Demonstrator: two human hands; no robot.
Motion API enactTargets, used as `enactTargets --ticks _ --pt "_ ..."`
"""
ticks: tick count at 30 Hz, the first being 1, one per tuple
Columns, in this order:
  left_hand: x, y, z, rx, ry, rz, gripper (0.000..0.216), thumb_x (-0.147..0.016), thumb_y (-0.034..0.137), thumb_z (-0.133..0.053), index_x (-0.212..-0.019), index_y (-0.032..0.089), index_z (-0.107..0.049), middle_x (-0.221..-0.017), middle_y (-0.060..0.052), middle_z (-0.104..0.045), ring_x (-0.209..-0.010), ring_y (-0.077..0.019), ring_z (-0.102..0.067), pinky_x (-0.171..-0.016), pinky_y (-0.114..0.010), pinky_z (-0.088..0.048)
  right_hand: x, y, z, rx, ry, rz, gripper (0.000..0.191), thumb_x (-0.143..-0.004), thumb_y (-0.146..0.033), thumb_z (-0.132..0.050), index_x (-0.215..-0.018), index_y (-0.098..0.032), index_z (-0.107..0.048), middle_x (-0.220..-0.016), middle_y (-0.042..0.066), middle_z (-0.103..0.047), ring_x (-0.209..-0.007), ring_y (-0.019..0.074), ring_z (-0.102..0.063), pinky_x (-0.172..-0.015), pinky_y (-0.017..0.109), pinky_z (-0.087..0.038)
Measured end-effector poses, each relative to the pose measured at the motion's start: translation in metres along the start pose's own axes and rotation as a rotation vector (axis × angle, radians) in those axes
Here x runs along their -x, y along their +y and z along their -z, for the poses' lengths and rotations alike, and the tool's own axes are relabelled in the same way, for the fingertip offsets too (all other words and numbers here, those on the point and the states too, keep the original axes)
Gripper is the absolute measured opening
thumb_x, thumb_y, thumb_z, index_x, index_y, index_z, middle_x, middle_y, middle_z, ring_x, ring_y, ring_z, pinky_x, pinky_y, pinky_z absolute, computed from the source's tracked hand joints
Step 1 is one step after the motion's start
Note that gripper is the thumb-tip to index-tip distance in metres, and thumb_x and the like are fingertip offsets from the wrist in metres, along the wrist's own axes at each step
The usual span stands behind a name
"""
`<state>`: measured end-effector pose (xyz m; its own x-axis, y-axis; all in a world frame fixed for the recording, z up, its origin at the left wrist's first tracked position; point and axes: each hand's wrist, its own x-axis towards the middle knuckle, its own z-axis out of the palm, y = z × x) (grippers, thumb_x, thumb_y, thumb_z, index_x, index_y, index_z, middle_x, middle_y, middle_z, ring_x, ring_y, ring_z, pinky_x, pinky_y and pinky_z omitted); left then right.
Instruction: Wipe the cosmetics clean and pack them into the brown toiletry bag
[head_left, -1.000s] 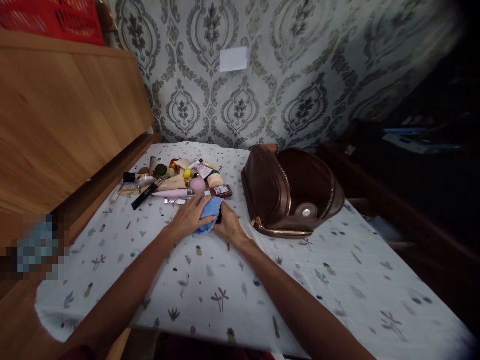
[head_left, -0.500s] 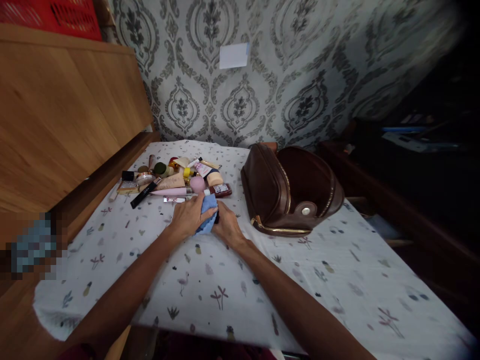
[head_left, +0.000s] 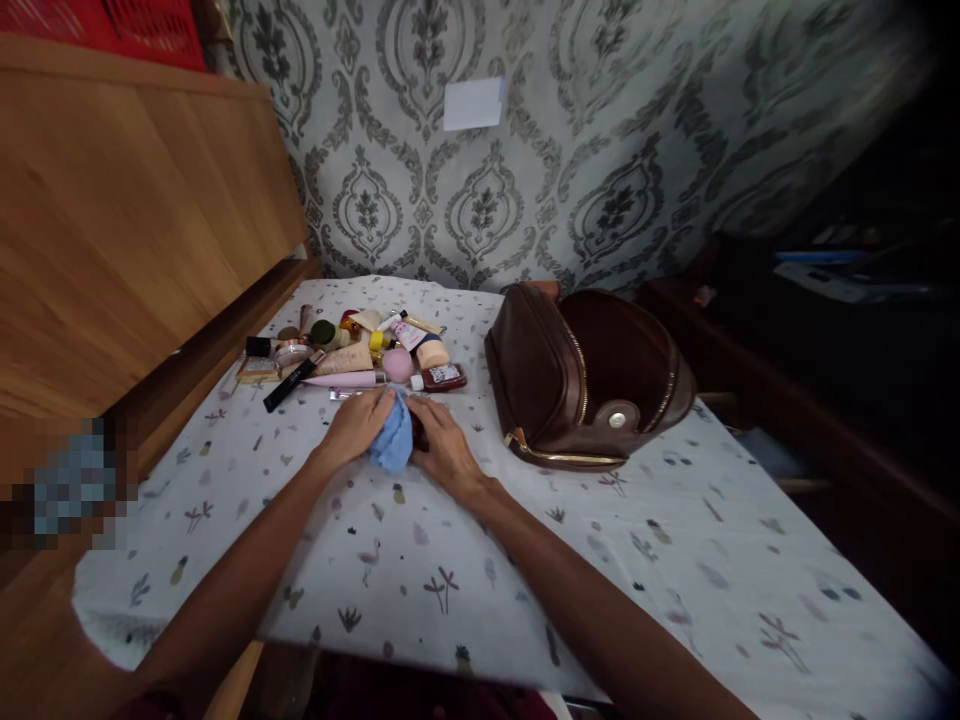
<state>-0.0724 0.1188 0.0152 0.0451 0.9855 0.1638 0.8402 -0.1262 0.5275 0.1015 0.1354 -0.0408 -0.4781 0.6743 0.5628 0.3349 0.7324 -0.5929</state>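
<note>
My left hand [head_left: 354, 428] is closed on a crumpled blue cloth [head_left: 391, 440] over the near middle of the table. Close beside it, my right hand [head_left: 448, 448] grips a small dark item [head_left: 419, 434], mostly covered by the fingers and cloth; its kind does not show. Just beyond the hands lies a pile of cosmetics: a pink sponge [head_left: 397, 365], a beige tube [head_left: 346, 358], a pink tube [head_left: 346, 380], a black tube [head_left: 291, 386] and a small bottle of dark red liquid [head_left: 441, 377].
An unzipped brown leather bag [head_left: 536, 370] stands to the right of the pile. A printed white cloth [head_left: 360, 600] covers the table. A wooden cabinet [head_left: 150, 190] borders the left side, with a red plastic basket [head_left: 97, 30] on top. Patterned wallpaper [head_left: 484, 210] is behind.
Both hands have shifted slightly left with the cloth and dark item. More of the cloth now shows between them, and the dark red bottle's white cap has come into clearer view.
</note>
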Motion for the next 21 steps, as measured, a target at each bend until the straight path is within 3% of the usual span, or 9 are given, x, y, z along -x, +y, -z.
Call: enactTargets --ticks 3,6,9,13,17,21 --pt "-0.006 -0.016 -0.007 0.102 -0.018 -0.015 0.046 -0.097 0.044 -0.026 -0.077 0.020 -0.059 -0.083 -0.008 -0.072 -0.081 -0.0233 -0.065 -0.077 -0.033 -0.049 0.000 0.000 0.002 -0.032 0.005 -0.053 0.066 -0.071 -0.014 -0.073 -0.133 -0.023 -0.052 -0.133 0.012 -0.057 -0.123 0.0270 -0.054 -0.107 0.046 -0.043" --pt "-0.010 -0.024 -0.013 0.189 -0.043 -0.038 0.037 -0.095 0.040 -0.033 -0.085 0.019 -0.061 -0.086 -0.008 -0.072 -0.083 -0.0231 -0.064 -0.081 -0.035 -0.050 -0.002 0.000 0.005 -0.081 0.038 -0.168 0.064 -0.071 -0.022 -0.077 -0.131 -0.019 -0.054 -0.125 0.013 -0.062 -0.117 0.0272 -0.059 -0.103 0.044 -0.047" --pt "-0.007 -0.024 -0.012 0.259 -0.067 -0.072 0.029 -0.091 0.033 -0.040 -0.105 0.018 -0.061 -0.096 -0.007 -0.071 -0.087 -0.0224 -0.064 -0.084 -0.036 -0.050 -0.004 0.001 0.006 -0.129 0.080 -0.255 0.063 -0.069 -0.027 -0.079 -0.127 -0.018 -0.057 -0.121 0.012 -0.065 -0.110 0.0274 -0.063 -0.098 0.043 -0.049" --pt "-0.003 -0.020 -0.002 0.341 -0.157 -0.158 0.045 -0.086 0.026 -0.047 -0.131 0.023 -0.051 -0.114 -0.005 -0.069 -0.100 -0.0215 -0.064 -0.093 -0.036 -0.048 -0.005 0.004 0.003 -0.143 0.108 -0.244 0.064 -0.066 -0.027 -0.080 -0.126 -0.020 -0.057 -0.121 0.010 -0.066 -0.110 0.0275 -0.063 -0.099 0.044 -0.049" --pt "-0.002 -0.016 0.008 0.383 -0.255 -0.184 0.043 -0.094 0.035 -0.039 -0.134 0.023 -0.052 -0.123 -0.006 -0.066 -0.116 -0.0231 -0.059 -0.103 -0.038 -0.043 -0.004 0.005 0.002 -0.137 0.103 -0.239 0.065 -0.067 -0.025 -0.080 -0.127 -0.020 -0.056 -0.122 0.011 -0.065 -0.111 0.0271 -0.062 -0.099 0.044 -0.048" --pt "0.000 -0.013 0.010 0.413 -0.279 -0.138 0.050 -0.096 0.051 -0.038 -0.135 0.023 -0.051 -0.118 -0.005 -0.068 -0.112 -0.0237 -0.061 -0.097 -0.036 -0.046 -0.004 0.004 0.003 -0.127 0.100 -0.234 0.065 -0.068 -0.026 -0.080 -0.128 -0.018 -0.056 -0.123 0.012 -0.065 -0.112 0.0268 -0.062 -0.099 0.043 -0.048"
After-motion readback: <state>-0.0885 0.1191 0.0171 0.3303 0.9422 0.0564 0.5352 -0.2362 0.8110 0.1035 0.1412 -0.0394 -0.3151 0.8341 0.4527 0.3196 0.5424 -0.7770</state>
